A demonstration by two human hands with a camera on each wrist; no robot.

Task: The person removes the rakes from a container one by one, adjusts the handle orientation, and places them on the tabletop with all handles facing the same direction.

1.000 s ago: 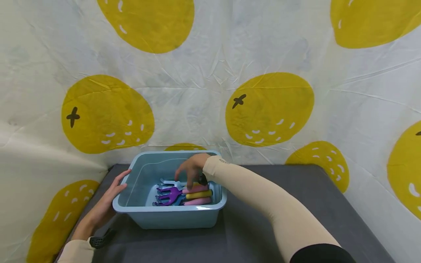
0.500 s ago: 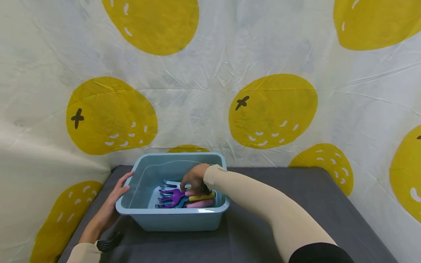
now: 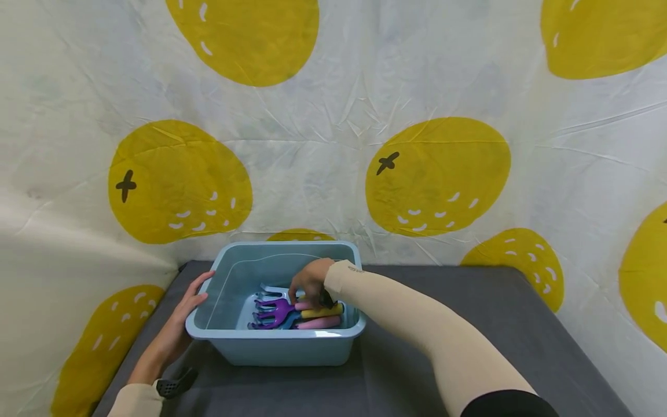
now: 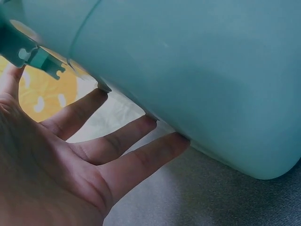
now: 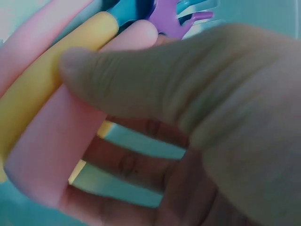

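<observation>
A light-blue plastic basin holds several small hand rakes with pink or yellow handles. My right hand reaches inside and grips the pink handle of a purple hand rake. In the right wrist view the thumb lies across that handle while the fingers curl around its far side. A yellow handle and another pink handle lie alongside. At the basin's left side, my left hand touches the outer wall with nearly straight, spread fingers.
The basin stands on a dark grey cloth-covered table. A white curtain printed with large yellow fruit hangs close behind it. A pale-blue rake head lies behind the purple one, inside the basin.
My right hand has lowered onto the rakes, and its fingers have closed around a pink handle. The left hand stays against the basin. The head view has shifted slightly.
</observation>
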